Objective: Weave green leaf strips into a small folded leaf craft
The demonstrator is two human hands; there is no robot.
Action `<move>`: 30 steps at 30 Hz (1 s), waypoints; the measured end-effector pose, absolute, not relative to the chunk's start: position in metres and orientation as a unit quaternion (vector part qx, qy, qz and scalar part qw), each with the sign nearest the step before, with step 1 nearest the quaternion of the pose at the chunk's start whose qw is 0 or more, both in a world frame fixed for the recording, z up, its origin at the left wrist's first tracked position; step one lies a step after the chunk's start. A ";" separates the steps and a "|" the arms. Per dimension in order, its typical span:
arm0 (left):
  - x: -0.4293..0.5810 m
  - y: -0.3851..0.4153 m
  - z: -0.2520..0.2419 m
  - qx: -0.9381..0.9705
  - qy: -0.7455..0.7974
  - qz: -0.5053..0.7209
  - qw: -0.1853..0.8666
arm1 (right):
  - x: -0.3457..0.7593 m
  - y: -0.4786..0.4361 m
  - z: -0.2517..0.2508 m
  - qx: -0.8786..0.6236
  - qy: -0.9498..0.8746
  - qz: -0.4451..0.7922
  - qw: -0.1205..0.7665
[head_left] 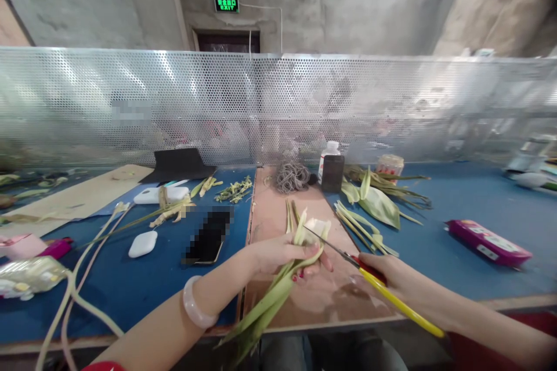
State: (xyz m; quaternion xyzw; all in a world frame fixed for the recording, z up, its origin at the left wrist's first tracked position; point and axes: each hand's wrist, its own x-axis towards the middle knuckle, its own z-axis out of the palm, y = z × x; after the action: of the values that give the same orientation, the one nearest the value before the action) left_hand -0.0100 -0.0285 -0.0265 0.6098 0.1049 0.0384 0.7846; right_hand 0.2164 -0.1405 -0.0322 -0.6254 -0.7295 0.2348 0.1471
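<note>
1. Far left of the blue tabletop (pixel 456 266): a pale cable (pixel 82 278) trails toward the near edge, with a white case (pixel 143 243) and a dark phone (pixel 209 237) just beyond it. None of these is touched.
2. Left hand (pixel 278 255), with a pale bracelet (pixel 195 304) on the wrist, is closed around a bundle of long green leaves (pixel 278 292). The bundle is held above the brown board (pixel 313 301) in the middle, tips up and stalks hanging off the near edge.
3. Scissors (pixel 335 248): the blades are open and angled into the upper tips of the bundle, touching or right at them, hard to tell which.
4. Right hand (pixel 391 278) is gripped shut on the red and yellow handles, just right of the bundle.
5. Progress, as a judgement: the trim looks mid-way, the tips seem uncut, and I see no fresh offcuts on the board.
6. Behind, on the board: a grey twine coil (pixel 292 176), and a white-capped bottle (pixel 329 153) beside it.
7. Right of centre: loose leaves (pixel 374 202) lie in a heap, apart from both hands and seemingly unworked.
8. Far right: a pink packet (pixel 487 241) lies flat, well apart.
</note>
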 end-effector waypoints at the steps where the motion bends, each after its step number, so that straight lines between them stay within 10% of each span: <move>1: -0.010 -0.029 -0.026 0.608 0.103 0.037 0.786 | 0.217 -0.140 -0.032 -0.621 -0.732 0.233 0.153; 30: -0.009 -0.026 -0.027 0.521 0.132 -0.076 0.840 | 0.222 -0.131 -0.045 -0.619 -0.754 0.202 0.090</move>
State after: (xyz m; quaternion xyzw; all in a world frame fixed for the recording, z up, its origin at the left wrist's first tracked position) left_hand -0.0091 -0.0260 -0.0267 0.5205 0.1319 -0.0759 0.8402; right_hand 0.2222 -0.1312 -0.0449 -0.6189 -0.7537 0.2022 0.0897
